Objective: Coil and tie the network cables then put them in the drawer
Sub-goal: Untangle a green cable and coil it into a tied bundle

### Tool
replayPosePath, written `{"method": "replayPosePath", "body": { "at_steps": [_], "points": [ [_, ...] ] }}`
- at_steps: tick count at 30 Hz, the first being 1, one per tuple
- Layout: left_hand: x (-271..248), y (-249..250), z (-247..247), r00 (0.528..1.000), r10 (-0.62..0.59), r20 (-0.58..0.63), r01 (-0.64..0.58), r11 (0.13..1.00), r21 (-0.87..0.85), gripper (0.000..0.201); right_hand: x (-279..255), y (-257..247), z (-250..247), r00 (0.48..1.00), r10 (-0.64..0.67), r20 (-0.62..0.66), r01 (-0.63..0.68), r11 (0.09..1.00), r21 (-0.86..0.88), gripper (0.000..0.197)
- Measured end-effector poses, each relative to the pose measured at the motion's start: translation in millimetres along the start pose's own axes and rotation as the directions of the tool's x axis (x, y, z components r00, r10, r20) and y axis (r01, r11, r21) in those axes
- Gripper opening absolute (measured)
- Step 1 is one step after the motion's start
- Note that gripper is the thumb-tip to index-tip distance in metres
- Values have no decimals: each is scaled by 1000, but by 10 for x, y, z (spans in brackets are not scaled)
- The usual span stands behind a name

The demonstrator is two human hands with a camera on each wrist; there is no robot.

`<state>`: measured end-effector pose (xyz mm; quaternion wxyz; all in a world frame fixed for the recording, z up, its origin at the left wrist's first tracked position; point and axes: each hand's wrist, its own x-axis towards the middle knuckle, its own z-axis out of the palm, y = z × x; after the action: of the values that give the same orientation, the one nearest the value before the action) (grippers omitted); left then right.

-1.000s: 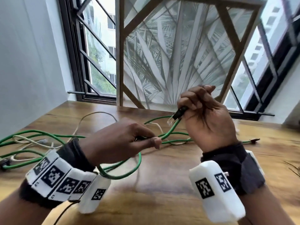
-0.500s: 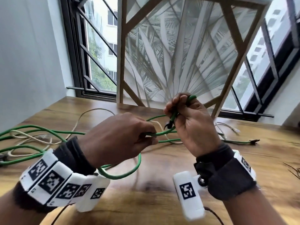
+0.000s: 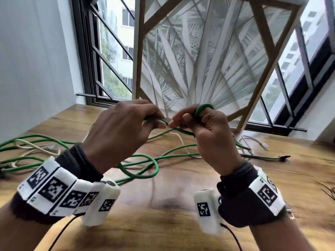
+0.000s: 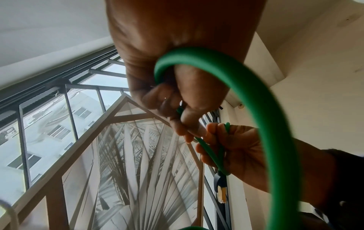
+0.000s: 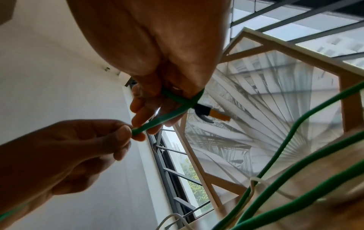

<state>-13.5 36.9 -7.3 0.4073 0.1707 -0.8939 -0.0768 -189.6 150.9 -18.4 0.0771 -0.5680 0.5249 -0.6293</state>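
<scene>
Both hands are raised above the worktop (image 3: 172,205), close together at the centre of the head view. The left hand (image 3: 116,131) has its fingers (image 4: 177,124) curled, pinching a run of the green cable (image 3: 145,171) between thumb and fingertips. The right hand (image 3: 212,134), just beside it at 3 o'clock, is also curled around the same cable; a small green loop stands over its upper fingers (image 5: 141,109), and a strand crosses itself at the knuckles in the right wrist view. The cable's black plug (image 5: 204,113), with a yellowish tip, projects from the right hand at the far side, toward the window.

Below the hands the green cable drops to the worktop, forms a loose loop at 6 o'clock of the hands, and spreads in long slack runs toward 9 o'clock. Another black-tipped green end (image 3: 283,157) lies on the worktop at 3 o'clock, well apart from the hands. A white cable (image 3: 36,148) lies tangled among the green runs at 9 o'clock; a white end with a plug (image 3: 257,142) lies at 3 o'clock. A wood-framed panel (image 3: 208,57) with a palm-leaf print stands at 12 o'clock, before the window (image 3: 108,51).
</scene>
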Motion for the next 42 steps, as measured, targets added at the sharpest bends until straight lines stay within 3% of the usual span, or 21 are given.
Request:
{"method": "replayPosePath", "body": {
  "at_steps": [2, 4, 7, 10, 13, 15, 18, 22, 25, 33, 38, 40, 42],
  "points": [
    [8, -34, 3, 998, -61, -33, 59, 996, -66, 19, -11, 4, -2, 1000, -13, -25, 11, 996, -93, 24],
    [22, -54, 0, 992, -122, -25, 118, 986, -120, 4, -11, 21, -11, 996, -21, -81, 11, 992, -129, 23],
    [36, -45, 1, 987, -160, -7, 156, 972, -175, 15, -1, 33, -22, 990, 22, -139, -38, 993, -113, 25],
    [32, -13, 15, 993, -97, -60, 85, 981, -173, 7, 3, 55, -37, 988, 7, -156, -41, 975, -220, 26],
    [18, 38, -1, 983, -19, -182, 10, 999, -49, 7, -14, 101, -7, 993, -6, -115, -34, 939, -342, 25],
    [2, 84, -48, 965, 42, -260, -33, 999, 38, 11, -39, 103, 37, 996, 68, -65, -84, 950, -300, 23],
    [-11, 123, -113, 932, 113, -343, -89, 992, 85, 19, -73, -6, 80, 977, 206, 55, -201, 976, -89, 25],
    [-17, 110, -164, 905, 158, -395, -126, 986, 105, 17, -101, -158, 103, 903, 330, 276, -347, 938, 12, 79],
    [-7, 84, -185, 907, 156, -391, -118, 986, 120, 19, -117, -174, 99, 821, 382, 423, -429, 903, 18, 93],
    [-13, 73, -144, 897, 208, -390, -136, 969, 205, 24, -135, -232, 95, 665, 418, 619, -553, 832, 32, 83],
    [8, 35, -155, 920, 167, -354, -93, 972, 217, 25, -123, -233, 102, 680, 425, 597, -593, 798, 106, 71],
    [21, 12, -142, 933, 133, -335, -68, 978, 199, 23, -106, -231, 90, 659, 438, 611, -647, 745, 164, 68],
    [35, -15, -108, 939, 114, -323, -58, 982, 177, 22, -88, -248, 59, 601, 436, 670, -729, 642, 237, 64]
  ]
}}
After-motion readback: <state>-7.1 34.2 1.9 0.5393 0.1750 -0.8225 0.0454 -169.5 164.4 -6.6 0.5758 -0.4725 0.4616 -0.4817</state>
